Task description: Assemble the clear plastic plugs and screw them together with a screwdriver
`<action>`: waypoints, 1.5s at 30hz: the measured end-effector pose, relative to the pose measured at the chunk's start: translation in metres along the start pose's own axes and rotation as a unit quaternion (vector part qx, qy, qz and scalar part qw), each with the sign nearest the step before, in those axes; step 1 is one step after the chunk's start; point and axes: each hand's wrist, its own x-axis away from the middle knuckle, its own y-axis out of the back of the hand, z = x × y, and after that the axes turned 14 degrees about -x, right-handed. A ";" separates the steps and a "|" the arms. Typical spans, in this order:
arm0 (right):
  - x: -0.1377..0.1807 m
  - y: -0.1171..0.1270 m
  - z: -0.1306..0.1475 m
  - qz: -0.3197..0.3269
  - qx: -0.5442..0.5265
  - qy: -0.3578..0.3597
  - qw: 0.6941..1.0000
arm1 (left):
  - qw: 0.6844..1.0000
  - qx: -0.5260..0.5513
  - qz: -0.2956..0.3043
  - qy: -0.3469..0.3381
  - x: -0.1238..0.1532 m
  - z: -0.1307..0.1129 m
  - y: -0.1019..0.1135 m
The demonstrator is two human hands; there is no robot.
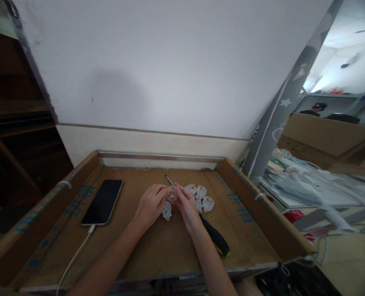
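Observation:
My left hand (151,204) and my right hand (185,203) meet over the middle of a cardboard tray (158,246), fingers pinched together on a small clear plastic part (172,195). A thin metal tip (169,180) sticks up and back from between the fingers. Another clear part (167,210) lies just under my left hand. Several more clear parts (202,198) lie in a small pile right of my right hand. A black-handled screwdriver (215,236) lies on the tray under my right forearm.
A dark smartphone (102,201) lies on the tray's left side with a white cable (74,257) running toward me. Raised cardboard walls (256,205) border the tray. A white wall stands behind. Boxes, white bags and cables (308,181) fill the right.

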 end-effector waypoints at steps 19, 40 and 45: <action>-0.002 0.006 0.004 -0.012 0.001 0.044 0.999 | 0.992 0.013 -0.011 0.122 -0.002 0.001 0.003; -0.004 0.009 0.007 -0.052 -0.003 0.079 0.995 | 0.987 0.042 0.039 0.151 -0.015 0.026 -0.019; -0.003 0.007 0.004 -0.037 -0.010 0.042 0.998 | 0.982 0.123 -0.084 0.115 -0.018 0.006 -0.013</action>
